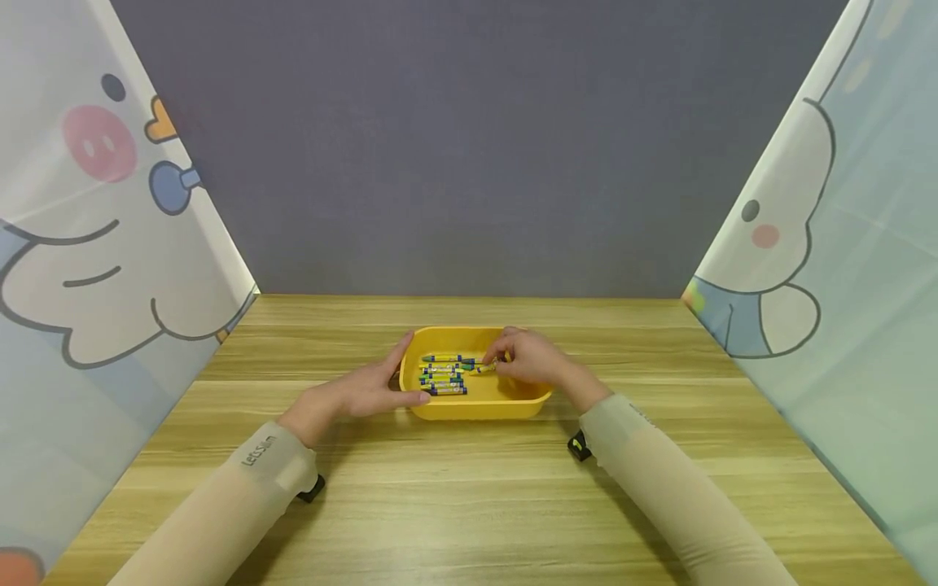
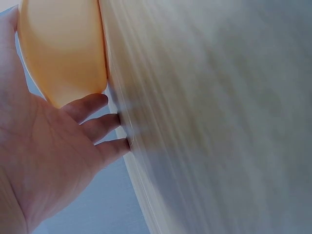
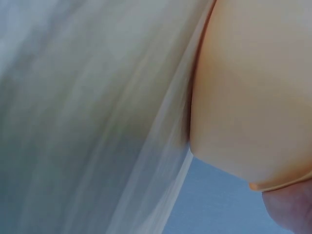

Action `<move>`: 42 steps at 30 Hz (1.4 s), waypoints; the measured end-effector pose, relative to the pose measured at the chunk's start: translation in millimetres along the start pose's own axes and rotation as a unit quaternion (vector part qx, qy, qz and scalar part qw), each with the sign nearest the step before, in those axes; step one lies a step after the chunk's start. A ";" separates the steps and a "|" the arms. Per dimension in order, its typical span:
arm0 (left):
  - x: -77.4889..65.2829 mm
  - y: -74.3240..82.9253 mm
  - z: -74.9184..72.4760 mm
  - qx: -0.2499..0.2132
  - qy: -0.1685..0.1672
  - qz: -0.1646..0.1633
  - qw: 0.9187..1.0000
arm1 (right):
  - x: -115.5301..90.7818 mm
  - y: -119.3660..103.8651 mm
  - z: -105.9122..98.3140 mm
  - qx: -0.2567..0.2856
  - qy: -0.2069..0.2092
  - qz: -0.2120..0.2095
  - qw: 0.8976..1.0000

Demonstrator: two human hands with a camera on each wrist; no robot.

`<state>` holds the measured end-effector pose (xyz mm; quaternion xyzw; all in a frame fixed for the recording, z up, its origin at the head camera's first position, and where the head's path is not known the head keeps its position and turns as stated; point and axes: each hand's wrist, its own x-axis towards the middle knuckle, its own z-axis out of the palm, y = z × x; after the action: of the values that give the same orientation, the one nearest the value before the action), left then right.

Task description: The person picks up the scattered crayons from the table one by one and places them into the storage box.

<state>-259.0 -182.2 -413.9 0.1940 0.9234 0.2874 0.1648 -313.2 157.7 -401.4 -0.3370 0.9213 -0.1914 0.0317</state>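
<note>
My left hand (image 1: 370,389) holds the left end of a yellow plastic tray (image 1: 479,411), thumb over the near left rim and fingers against the outside. In the left wrist view, that hand's fingers (image 2: 100,127) are spread at the outer wall of the tray (image 2: 66,48). Inside the tray, my right hand (image 1: 531,356) pinches a yellow crayon (image 1: 485,369) with its fingertips. Several crayons (image 1: 443,379), in blue, green and yellow, lie side by side in the tray's left half. The right wrist view shows mostly the tray's outer wall (image 3: 243,97) and a bit of the hand.
The tray stands on a wood-grain table (image 1: 469,488). Behind the table rises a dark grey panel (image 1: 469,146). Cloths printed with cartoon animals hang at the left (image 1: 110,268) and the right (image 1: 843,391).
</note>
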 end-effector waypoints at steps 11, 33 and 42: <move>-2.1 1.2 -1.4 0.002 0.000 0.006 1.000 | 1.8 -5.7 3.3 -0.051 -0.039 0.026 0.998; -0.7 0.4 -0.8 -0.007 0.003 0.003 1.000 | -0.7 -7.7 1.3 -0.055 -0.029 0.019 0.998; -0.7 0.6 -0.5 -0.005 0.001 0.003 1.000 | -4.3 -7.4 0.5 -0.005 -0.001 0.013 1.000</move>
<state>-258.4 -182.3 -413.0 0.1954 0.9217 0.2923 0.1641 -305.3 155.1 -399.4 -0.3250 0.9266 -0.1861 0.0337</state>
